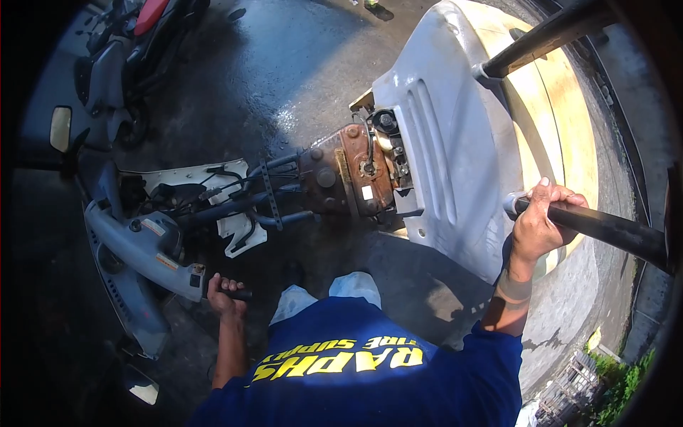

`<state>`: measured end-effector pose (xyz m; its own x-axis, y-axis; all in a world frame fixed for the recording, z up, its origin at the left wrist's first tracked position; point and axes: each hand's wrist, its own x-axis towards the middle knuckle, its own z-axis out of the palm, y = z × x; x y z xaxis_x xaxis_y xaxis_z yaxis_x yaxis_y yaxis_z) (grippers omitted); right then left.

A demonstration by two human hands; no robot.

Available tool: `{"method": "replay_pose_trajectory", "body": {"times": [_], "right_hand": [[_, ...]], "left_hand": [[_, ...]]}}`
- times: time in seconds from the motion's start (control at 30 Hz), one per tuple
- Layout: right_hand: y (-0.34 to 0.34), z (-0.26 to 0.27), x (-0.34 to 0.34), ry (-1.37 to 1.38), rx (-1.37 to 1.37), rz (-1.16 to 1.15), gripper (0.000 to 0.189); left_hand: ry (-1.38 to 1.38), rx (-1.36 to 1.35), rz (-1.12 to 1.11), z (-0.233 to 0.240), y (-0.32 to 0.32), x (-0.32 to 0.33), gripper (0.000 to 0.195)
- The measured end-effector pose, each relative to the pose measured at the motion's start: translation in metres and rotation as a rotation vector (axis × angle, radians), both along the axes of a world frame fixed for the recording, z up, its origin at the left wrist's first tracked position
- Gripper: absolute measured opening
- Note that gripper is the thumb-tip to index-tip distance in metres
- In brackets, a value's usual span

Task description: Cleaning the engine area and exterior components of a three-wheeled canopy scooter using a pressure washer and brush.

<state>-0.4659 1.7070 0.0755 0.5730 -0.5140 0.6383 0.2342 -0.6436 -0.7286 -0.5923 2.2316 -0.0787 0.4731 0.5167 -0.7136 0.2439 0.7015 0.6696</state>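
Note:
My left hand is wrapped around a black handlebar grip on a partly stripped scooter. The scooter's grey handlebar cover bears small labels. With my right hand I hold a black metal post beside its light-coloured collar, where it meets the grey rear body panel. Between front and rear, a rusty brown metal tank sits exposed, a round cap on top. Bare blue-grey frame tubes run forward from the tank.
A second black post rises from the rear, near a pale yellow rounded cover. Another motorcycle stands at upper left. A mirror juts out at far left. The concrete floor has a wet patch. Plants grow at lower right.

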Motion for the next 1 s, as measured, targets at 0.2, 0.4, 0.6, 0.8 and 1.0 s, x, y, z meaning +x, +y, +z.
{"method": "replay_pose_trajectory", "body": {"times": [0.2,0.4,0.6,0.8,1.0], "right_hand": [[-0.002,0.002,-0.004,-0.024,-0.085,-0.032,0.029],[0.008,0.007,-0.001,-0.047,-0.018,-0.03,0.03],[0.008,0.003,-0.007,-0.013,0.035,-0.034,0.033],[-0.007,-0.01,-0.005,-0.075,-0.1,0.001,0.036],[-0.003,0.005,-0.011,-0.051,-0.151,-0.083,0.031]], "left_hand": [[-0.028,0.029,-0.015,-0.004,0.001,-0.002,0.025],[-0.087,0.04,-0.024,-0.005,0.001,-0.004,0.023],[-0.102,0.034,-0.025,-0.008,-0.001,-0.007,0.022],[-0.157,0.094,-0.022,-0.013,-0.002,-0.015,0.023],[-0.146,0.069,0.023,-0.02,-0.002,-0.01,0.021]]}}
